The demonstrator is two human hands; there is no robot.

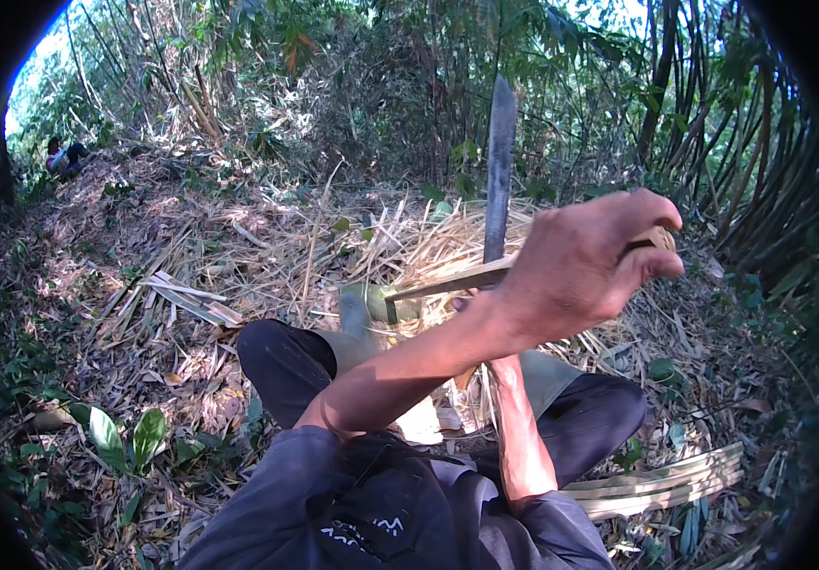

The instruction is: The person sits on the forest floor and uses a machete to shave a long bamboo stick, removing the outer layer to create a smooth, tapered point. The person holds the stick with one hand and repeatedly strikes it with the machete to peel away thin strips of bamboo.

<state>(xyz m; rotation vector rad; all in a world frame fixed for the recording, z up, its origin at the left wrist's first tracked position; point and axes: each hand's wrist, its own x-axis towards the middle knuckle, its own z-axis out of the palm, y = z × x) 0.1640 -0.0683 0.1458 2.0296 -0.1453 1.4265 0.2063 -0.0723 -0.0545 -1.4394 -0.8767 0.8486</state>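
Observation:
My left arm reaches across to the right, and my left hand (599, 252) is closed around a long split bamboo strip (447, 283). The strip slants down leftward, its far end near a greenish boot (354, 309). A long dark machete blade (499, 171) stands upright behind the strip. It rises above my right forearm, whose wrist (506, 369) shows below my left arm. Most of my right hand, and the machete's handle, are hidden behind the left forearm; the hand appears closed on that handle.
Thin bamboo shavings (419, 233) lie heaped in front of me. Split pieces (191, 299) rest at left, and a bundle of long strips (666, 484) lies at lower right. Bamboo stems (751, 142) stand behind. A person (65, 159) sits far left.

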